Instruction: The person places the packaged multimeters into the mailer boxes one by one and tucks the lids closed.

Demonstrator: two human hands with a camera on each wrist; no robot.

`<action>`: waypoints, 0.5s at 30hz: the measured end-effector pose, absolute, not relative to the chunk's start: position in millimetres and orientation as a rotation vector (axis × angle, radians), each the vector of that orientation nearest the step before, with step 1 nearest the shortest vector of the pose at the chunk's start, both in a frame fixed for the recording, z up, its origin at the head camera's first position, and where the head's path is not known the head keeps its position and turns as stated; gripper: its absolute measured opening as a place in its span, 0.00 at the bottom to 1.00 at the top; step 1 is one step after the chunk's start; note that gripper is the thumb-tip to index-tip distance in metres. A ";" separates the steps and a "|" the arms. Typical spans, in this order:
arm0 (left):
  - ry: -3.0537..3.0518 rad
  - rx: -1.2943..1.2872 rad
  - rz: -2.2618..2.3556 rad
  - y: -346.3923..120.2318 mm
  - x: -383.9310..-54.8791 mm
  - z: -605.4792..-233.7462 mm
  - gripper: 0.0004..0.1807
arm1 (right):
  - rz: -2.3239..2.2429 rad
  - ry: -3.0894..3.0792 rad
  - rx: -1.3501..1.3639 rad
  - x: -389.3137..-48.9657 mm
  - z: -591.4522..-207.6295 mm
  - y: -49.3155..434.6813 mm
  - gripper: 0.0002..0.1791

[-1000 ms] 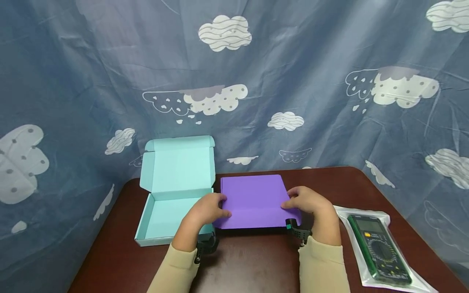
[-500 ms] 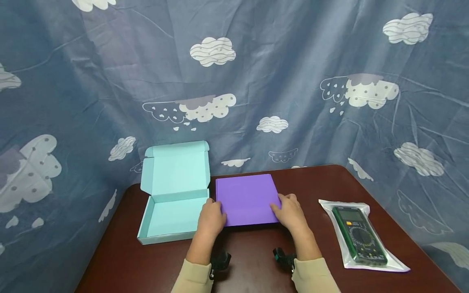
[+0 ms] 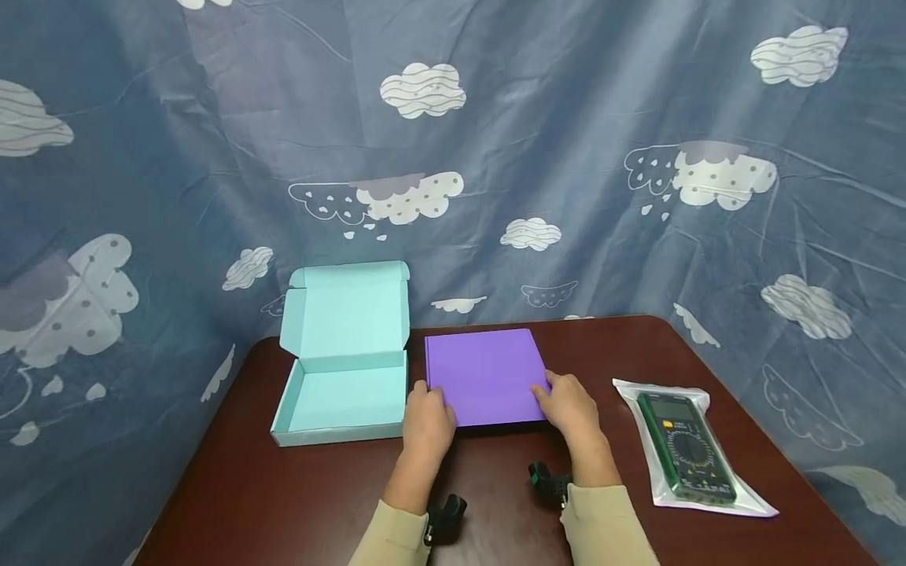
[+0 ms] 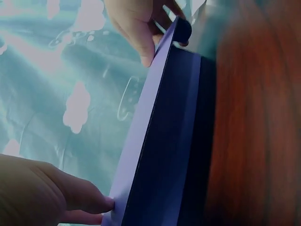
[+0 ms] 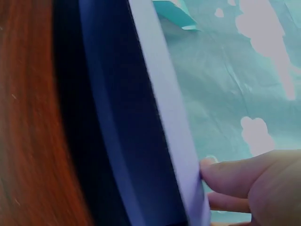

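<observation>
A purple cardboard box point(image 3: 484, 377) lies in the middle of the table with its lid lowered over it. My left hand point(image 3: 429, 418) grips its front left corner, thumb on the top and fingers down the side. At the right edge my right hand point(image 3: 569, 404) holds the box in the same way. In the left wrist view the lid's front edge point(image 4: 141, 127) shows pale above a dark, shadowed front. The right wrist view also shows this shaded front point(image 5: 127, 108) and my right thumb point(image 5: 230, 176) on the lid's edge. The box's inside is hidden.
Left of the purple box stands an open light turquoise box point(image 3: 347, 393), its lid raised against the cloud-patterned curtain point(image 3: 495, 157). A green multimeter point(image 3: 686, 448) in a clear bag lies at the right of the brown table point(image 3: 340, 503).
Both hands have shifted to the purple box's front corners, fingers moving down its sides. Its front lid portion looks more level than before. The head view has also shifted.
</observation>
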State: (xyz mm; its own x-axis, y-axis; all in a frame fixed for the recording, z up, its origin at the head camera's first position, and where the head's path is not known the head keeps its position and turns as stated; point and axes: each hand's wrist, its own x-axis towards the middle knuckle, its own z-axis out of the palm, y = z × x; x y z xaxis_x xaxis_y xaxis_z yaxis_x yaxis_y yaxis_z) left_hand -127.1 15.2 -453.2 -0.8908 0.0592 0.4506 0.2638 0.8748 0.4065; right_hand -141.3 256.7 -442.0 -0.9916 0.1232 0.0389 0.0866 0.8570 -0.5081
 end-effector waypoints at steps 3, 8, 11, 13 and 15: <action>-2.633 -0.249 -0.667 19.7 -126.1 -452.1 0.04 | 0.851 -2.983 -0.168 -140.9 -438.7 266.1 0.32; -2.679 -0.261 -0.788 17.8 -127.4 -446.2 0.13 | 0.938 -2.991 -0.130 -139.1 -435.6 276.4 0.33; -2.725 -0.195 -0.869 12.2 -127.7 -441.5 0.18 | 0.944 -3.001 -0.100 -139.1 -435.0 277.1 0.35; -2.754 -0.154 -0.897 11.3 -127.7 -440.5 0.18 | 0.930 -3.010 -0.097 -137.9 -433.5 278.4 0.35; -2.785 -0.134 -0.904 12.7 -127.1 -441.3 0.15 | 0.912 -3.022 -0.109 -135.0 -431.1 279.8 0.36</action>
State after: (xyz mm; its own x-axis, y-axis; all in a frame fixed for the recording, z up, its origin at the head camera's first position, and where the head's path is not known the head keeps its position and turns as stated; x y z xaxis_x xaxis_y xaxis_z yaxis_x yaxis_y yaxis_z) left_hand -127.1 12.7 -441.3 -0.9737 0.0217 0.2266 0.1507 0.8076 0.5701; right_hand -135.0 279.8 -431.1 -0.9975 0.0610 -0.0361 0.0708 0.8307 -0.5522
